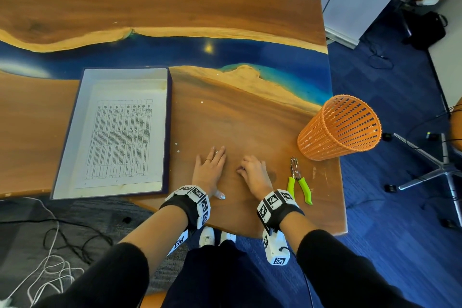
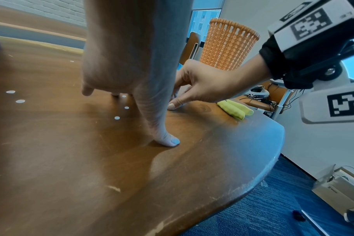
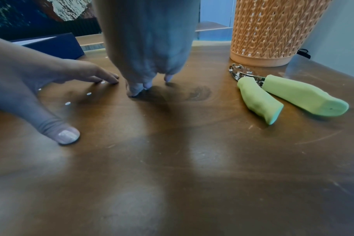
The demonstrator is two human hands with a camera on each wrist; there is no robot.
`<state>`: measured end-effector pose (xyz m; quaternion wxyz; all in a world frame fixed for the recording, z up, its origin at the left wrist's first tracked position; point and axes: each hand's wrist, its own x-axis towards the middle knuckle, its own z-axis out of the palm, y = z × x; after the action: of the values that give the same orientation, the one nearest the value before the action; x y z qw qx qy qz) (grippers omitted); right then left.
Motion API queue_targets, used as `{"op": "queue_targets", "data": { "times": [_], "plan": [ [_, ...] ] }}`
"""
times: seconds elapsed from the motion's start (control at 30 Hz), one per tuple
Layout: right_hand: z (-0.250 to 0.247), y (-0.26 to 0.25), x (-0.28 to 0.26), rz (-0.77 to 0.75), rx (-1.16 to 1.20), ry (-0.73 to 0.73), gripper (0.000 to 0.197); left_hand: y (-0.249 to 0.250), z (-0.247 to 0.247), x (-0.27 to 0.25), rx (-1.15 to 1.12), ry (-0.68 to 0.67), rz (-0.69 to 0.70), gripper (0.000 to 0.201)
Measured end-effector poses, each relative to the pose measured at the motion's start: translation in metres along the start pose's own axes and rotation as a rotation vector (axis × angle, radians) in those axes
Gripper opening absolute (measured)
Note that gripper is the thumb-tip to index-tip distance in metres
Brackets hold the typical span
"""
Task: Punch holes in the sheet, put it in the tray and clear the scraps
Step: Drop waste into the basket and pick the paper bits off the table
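The printed sheet (image 1: 122,140) lies flat in the white tray (image 1: 70,132) on the left of the table. Small white paper scraps (image 1: 177,147) dot the wood between the tray and my hands; several scraps (image 2: 117,118) lie under my left palm. My left hand (image 1: 212,170) rests on the table with straight fingers and the thumb (image 2: 169,141) spread. My right hand (image 1: 243,170) stands beside it, its fingertips (image 3: 136,91) bunched together on the wood; no scrap shows between them. The green-handled hole punch (image 1: 298,180) lies right of my right hand.
An orange mesh basket (image 1: 340,127) stands upright at the table's right edge, just behind the punch. The rounded front edge of the table (image 2: 269,159) is close behind my wrists. Blue carpet, cables and a chair base lie on the floor to the right.
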<state>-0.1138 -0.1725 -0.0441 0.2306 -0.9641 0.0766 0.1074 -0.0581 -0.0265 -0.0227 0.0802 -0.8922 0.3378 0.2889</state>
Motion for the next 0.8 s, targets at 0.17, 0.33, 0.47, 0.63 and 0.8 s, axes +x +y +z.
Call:
{"op": "queue_targets", "data": {
  "times": [0.17,0.33,0.47,0.63,0.8],
  "plan": [
    [0.002,-0.004,0.001,-0.027,-0.083,-0.025,0.021,0.0,0.0,0.0,-0.007,-0.005,-0.005,0.127],
    [0.007,-0.006,-0.001,-0.021,-0.201,-0.058,0.023,0.0,0.0,0.001,-0.007,-0.006,0.0,0.127],
    [0.009,-0.005,-0.003,0.04,-0.168,-0.045,0.023,0.0,0.0,0.002,-0.003,-0.009,0.004,0.127],
    [0.009,0.005,-0.005,0.107,-0.039,-0.001,0.027,-0.001,0.001,0.003,0.014,-0.004,0.003,0.128],
    [0.005,0.008,-0.007,0.107,0.035,0.013,0.036,0.0,0.0,0.002,0.019,-0.01,0.001,0.128]
  ]
}}
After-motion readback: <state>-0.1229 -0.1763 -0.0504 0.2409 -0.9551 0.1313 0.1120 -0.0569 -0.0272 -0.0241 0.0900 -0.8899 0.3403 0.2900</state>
